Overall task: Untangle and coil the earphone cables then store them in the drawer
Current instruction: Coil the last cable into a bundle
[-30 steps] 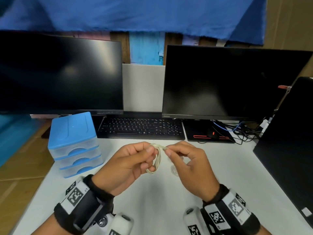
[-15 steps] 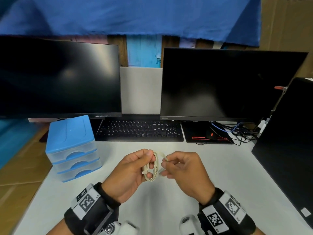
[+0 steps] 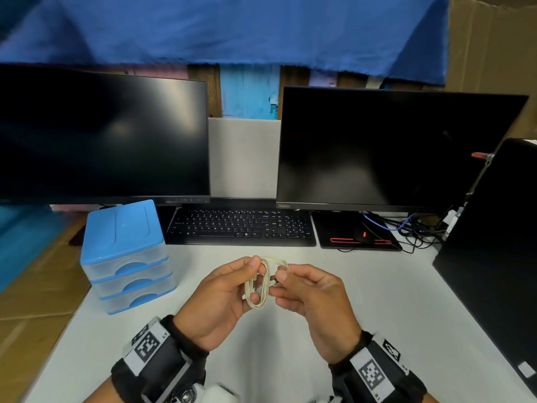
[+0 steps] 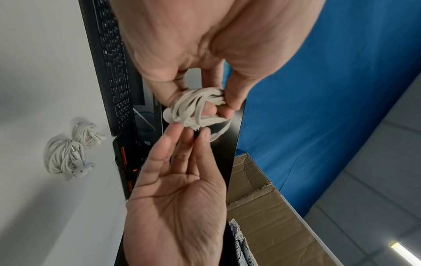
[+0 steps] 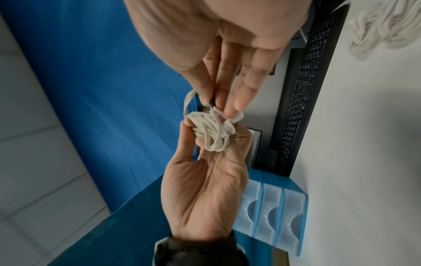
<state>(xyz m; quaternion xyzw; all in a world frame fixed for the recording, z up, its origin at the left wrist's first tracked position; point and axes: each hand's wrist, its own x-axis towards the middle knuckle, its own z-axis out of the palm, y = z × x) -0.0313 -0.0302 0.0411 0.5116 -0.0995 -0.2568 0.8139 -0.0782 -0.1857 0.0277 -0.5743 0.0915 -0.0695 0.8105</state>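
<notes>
Head view: left hand [image 3: 223,298] holds coiled earphone cable [image 3: 258,286] above the counter [image 3: 377,301], right hand [image 3: 308,298] pinching its loose end closer in than before, drawer unit [image 3: 128,257] shut; left wrist view: two coiled bundles [image 4: 68,153] on counter unstored; right wrist view: last wrap unfinished.

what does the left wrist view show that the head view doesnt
Only the left wrist view shows two more earphone bundles lying on the table, and an open cardboard box. Only the head view shows the blue drawer unit, both monitors and the wrist straps. Both show the left hand holding the coiled earphone cable, the right hand pinching its end, and the keyboard.
</notes>
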